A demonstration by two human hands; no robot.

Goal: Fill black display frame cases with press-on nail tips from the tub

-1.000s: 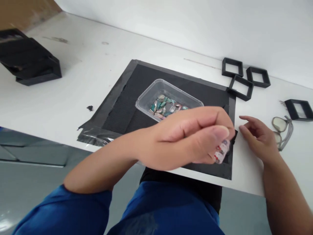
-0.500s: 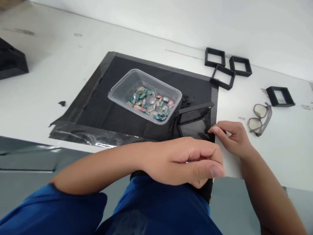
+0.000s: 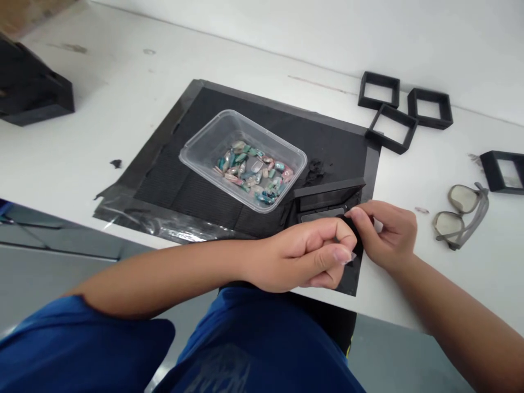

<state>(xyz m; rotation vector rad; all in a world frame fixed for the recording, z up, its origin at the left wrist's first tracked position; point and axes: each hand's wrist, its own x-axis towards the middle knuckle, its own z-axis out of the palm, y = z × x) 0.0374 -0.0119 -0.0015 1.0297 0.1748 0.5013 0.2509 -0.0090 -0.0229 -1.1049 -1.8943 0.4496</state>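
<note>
My left hand is closed in a pinch above the front edge of the table, with a small translucent piece showing at its fingertips. Thumb and index finger of my right hand are pinched at the right edge of a flat black case that stands open, its lid tilted up. My left hand hides the front of this case. Left of it sits a clear plastic tub holding many small green, pink and clear pieces that look like press-on nails.
A black mat, taped at its edges, lies under the tub and case. Several square black frames are at the back right, near a pair of glasses. A dark box stands at the far left. Black scraps lie behind the case.
The view has shifted, so the table things sit differently in it. My left hand has come closer to my right fingertips and case, its fingers more curled. My right hand stays at the case edge.
</note>
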